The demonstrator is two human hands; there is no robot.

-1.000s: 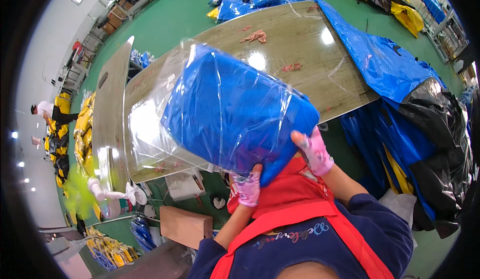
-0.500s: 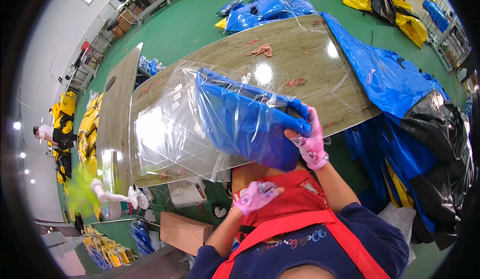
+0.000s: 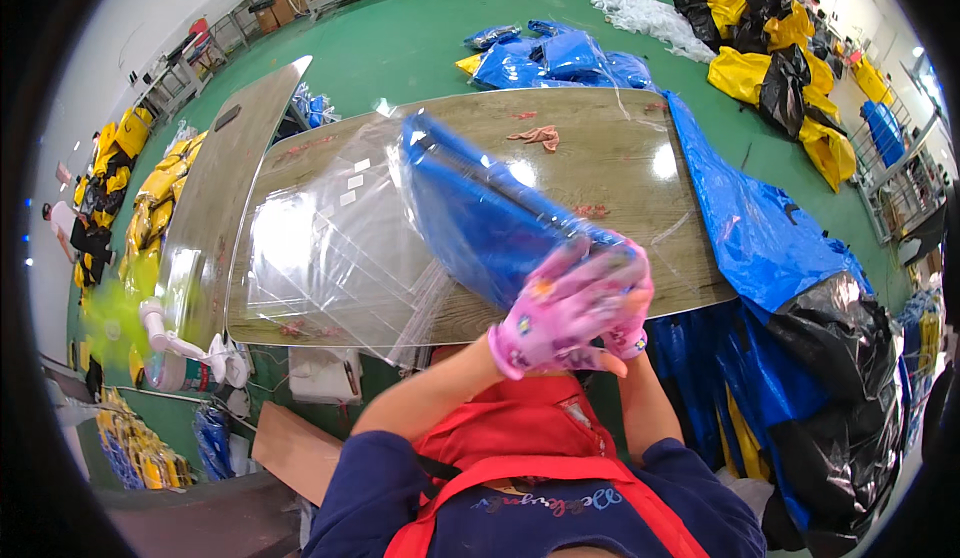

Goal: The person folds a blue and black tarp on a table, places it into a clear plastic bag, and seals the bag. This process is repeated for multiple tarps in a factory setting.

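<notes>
A folded blue sheet-like item in a clear plastic bag is tilted above the table, its near end at my hands. My right hand, in a pink patterned glove with bare fingertips, is closed on that near end, partly hidden behind my left. My left hand, in a matching glove, crosses in front with its fingers stretched out over the right hand and the package end. The left fingers are somewhat blurred. Flat clear plastic bags lie fanned on the wood-patterned table, left of the package.
A brown cloth lies on the table. Blue sheeting drapes off its right end beside black sheeting. Blue packages lie on the floor beyond. At lower left are a fan and a cardboard box. People stand far left.
My left hand has risen from my lap to my right hand and the package end. The package's near end has come lower and nearer in front of me. The view has shifted.
</notes>
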